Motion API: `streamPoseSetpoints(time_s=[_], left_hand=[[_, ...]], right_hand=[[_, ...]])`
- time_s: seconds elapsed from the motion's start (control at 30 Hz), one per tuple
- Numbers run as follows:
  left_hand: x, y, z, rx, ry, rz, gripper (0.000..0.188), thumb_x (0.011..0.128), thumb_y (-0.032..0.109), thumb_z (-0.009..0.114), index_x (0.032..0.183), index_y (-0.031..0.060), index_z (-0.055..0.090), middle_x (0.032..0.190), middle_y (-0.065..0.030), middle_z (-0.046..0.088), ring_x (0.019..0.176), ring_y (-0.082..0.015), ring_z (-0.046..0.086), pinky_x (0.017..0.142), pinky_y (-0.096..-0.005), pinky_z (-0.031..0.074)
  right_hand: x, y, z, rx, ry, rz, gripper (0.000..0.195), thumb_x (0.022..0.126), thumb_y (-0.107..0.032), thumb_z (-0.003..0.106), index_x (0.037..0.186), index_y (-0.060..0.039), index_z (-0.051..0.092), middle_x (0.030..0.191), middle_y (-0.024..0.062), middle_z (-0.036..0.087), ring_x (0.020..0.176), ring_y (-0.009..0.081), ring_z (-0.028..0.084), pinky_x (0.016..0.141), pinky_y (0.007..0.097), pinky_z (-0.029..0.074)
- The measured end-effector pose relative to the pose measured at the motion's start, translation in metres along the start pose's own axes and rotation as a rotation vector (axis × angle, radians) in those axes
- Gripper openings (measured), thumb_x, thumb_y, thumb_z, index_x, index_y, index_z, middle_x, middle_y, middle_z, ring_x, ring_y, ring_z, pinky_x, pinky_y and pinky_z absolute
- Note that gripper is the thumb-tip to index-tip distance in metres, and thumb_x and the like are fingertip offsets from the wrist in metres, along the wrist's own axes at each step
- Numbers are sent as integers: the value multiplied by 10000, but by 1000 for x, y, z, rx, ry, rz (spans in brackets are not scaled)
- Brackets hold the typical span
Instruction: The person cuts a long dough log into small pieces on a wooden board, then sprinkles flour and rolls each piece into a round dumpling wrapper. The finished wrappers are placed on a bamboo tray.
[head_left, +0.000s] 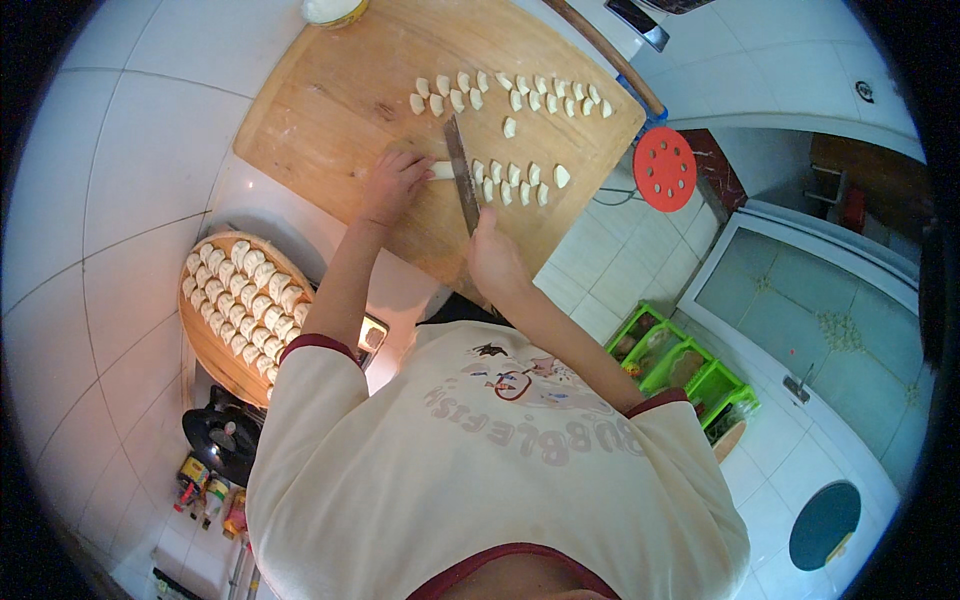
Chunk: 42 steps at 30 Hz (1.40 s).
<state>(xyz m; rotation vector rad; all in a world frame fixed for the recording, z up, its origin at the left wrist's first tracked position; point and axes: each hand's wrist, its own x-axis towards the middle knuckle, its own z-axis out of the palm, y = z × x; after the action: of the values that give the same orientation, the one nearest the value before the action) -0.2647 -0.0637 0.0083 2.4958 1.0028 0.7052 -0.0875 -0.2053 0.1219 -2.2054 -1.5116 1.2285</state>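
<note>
My right hand (496, 259) grips the handle end of a knife (461, 174), whose long blade lies across the right end of a short dough roll (442, 170). My left hand (395, 184) rests its fingertips on the roll's left end, on the wooden board (322, 112). Just right of the blade, cut dough pieces (514, 175) sit in two staggered rows. Farther up the board are more rows of cut pieces (535, 100), with a single piece (510, 127) below them.
At the left stands a round wooden tray (196, 322) of shaped dumplings, near a black lid (225, 439) and bottles (216, 495). A white bowl (330, 10) is at the board's top edge. A rolling pin (607, 54) and a red perforated disc (664, 169) lie beyond the right side.
</note>
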Motion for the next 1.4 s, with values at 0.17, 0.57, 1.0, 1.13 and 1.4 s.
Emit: streamPoseSetpoints(time_s=[0.17,0.57,1.0,1.13,1.4], left_hand=[[-3,2,1,-20,-39,-50,264,891,249,687,1125,132,721,1046,-51,669,1012,-261,608,908,-401,480],[-24,7,3,-98,103,-112,257,820,169,751,1073,127,737,1050,-54,697,961,-276,623,861,-390,502],[-33,16,-2,-65,160,-47,259,713,112,787,965,139,736,1060,-10,715,1015,-248,624,909,-409,476],[-40,16,-1,-118,143,-45,258,728,106,780,980,137,732,1074,-10,715,1026,-253,624,924,-415,464],[-38,19,-1,-197,166,-177,212,812,94,731,1022,77,722,1089,-82,707,1016,-286,625,893,-395,486]], right_hand=[[14,17,23,-29,23,-33,404,948,-128,508,1288,50,380,847,327,661,799,517,648,721,614,481],[0,14,4,16,60,-6,390,976,-122,492,1314,23,364,791,314,643,755,507,643,675,602,482],[-10,-15,11,-69,-30,-13,308,950,-91,484,1222,27,399,872,341,652,855,524,643,769,617,483],[-16,-24,11,-12,-130,110,294,946,-89,482,1202,29,400,977,358,657,941,528,643,828,609,492],[-18,0,52,158,-7,63,336,970,-110,482,1251,45,381,870,360,639,816,531,637,743,603,499]])
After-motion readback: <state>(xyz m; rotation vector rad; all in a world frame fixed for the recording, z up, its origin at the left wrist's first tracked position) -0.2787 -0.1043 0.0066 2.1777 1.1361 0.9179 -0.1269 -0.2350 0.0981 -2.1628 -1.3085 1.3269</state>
